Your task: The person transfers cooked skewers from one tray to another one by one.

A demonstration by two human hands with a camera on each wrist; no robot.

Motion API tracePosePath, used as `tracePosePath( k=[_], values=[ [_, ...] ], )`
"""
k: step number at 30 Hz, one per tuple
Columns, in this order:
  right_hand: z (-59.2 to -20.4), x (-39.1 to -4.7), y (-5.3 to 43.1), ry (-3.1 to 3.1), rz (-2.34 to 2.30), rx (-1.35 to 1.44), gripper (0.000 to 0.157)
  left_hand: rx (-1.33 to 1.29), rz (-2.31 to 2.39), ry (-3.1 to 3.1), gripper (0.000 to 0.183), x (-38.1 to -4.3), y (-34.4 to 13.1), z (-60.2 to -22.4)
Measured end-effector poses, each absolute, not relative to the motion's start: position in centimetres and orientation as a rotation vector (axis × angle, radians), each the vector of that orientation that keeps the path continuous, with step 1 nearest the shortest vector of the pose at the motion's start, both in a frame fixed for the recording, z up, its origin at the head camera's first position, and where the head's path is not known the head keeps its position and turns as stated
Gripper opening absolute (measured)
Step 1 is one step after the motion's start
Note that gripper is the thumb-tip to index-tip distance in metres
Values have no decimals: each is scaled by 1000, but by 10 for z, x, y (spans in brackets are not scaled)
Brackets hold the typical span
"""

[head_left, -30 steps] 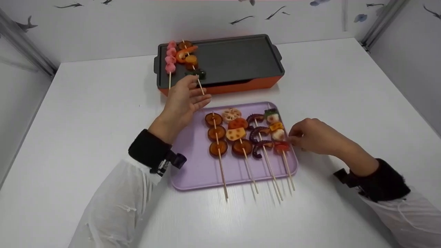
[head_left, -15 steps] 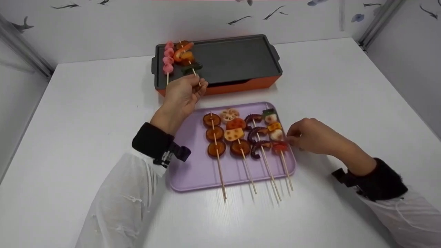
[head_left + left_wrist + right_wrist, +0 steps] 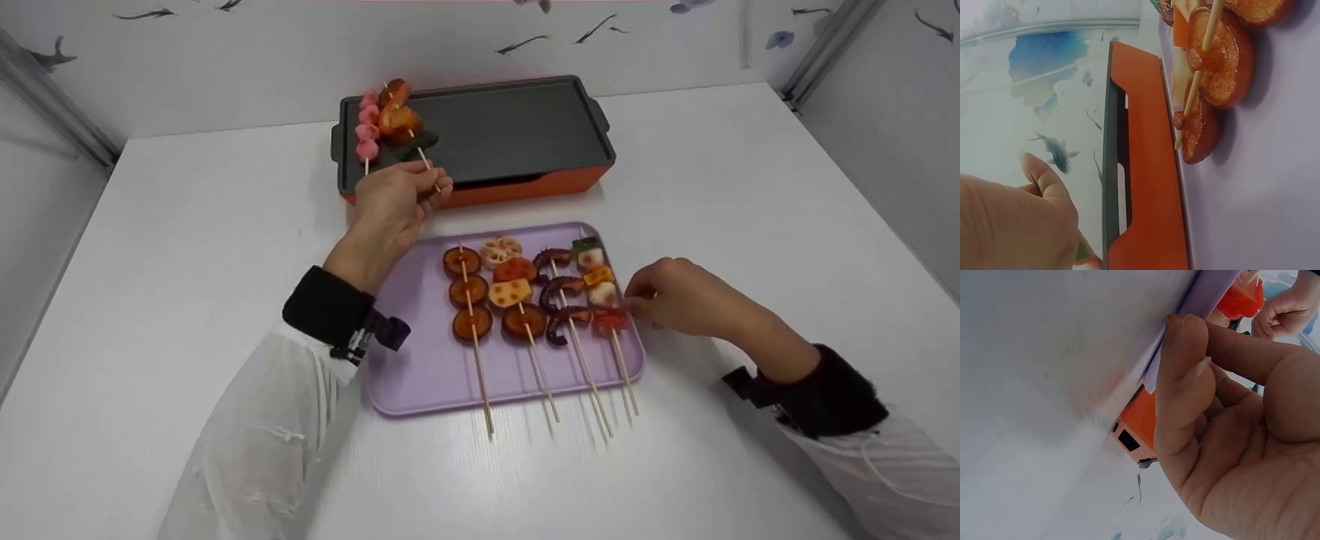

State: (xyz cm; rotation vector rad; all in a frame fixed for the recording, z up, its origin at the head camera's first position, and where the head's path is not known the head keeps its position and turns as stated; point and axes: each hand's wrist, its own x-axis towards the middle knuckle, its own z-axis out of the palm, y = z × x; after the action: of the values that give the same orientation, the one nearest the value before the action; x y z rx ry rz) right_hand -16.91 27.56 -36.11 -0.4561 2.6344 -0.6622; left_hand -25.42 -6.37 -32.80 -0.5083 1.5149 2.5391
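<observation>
My left hand (image 3: 397, 199) pinches the bare stick end of a mixed vegetable skewer (image 3: 401, 124) over the left part of the grill pan (image 3: 510, 127). Its top pieces lean against the skewer of pink balls (image 3: 367, 131) beside it. In the left wrist view the left hand (image 3: 1022, 219) shows in front of the grill's orange side (image 3: 1151, 152). At the right rim of the lilac tray (image 3: 420, 375), my right hand (image 3: 690, 296) pinches the edge. The right wrist view shows thumb and forefinger of that hand (image 3: 1213, 416) meeting at the tray's edge (image 3: 1207, 295).
Several skewers lie on the tray: one of round brown slices (image 3: 471, 289), one with lotus root (image 3: 501, 251), one of octopus tentacles (image 3: 562, 292) and a mixed one (image 3: 600, 277) at the right. Their sticks overhang the front rim. A patterned wall (image 3: 247, 67) stands behind the grill.
My left fingers, spread earlier, have curled round the stick. The mixed vegetable skewer's top has swung left toward the pink balls. The right hand stays at the tray's rim.
</observation>
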Motion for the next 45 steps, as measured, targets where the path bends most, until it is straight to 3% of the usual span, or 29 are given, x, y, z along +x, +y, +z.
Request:
tracePosePath(
  k=[9, 26, 45],
  values=[
    [-361, -169, 276, 2631, -649, -433, 17, -377, 2500, 1630, 34, -237, -67, -316],
    [-362, -170, 276, 2634, -662, -447, 17, -77, 2411, 1707, 24, -172, -75, -305],
    [-362, -169, 275, 2629, -650, -429, 18, -186, 2206, 1821, 22, -95, -88, -324]
  ],
)
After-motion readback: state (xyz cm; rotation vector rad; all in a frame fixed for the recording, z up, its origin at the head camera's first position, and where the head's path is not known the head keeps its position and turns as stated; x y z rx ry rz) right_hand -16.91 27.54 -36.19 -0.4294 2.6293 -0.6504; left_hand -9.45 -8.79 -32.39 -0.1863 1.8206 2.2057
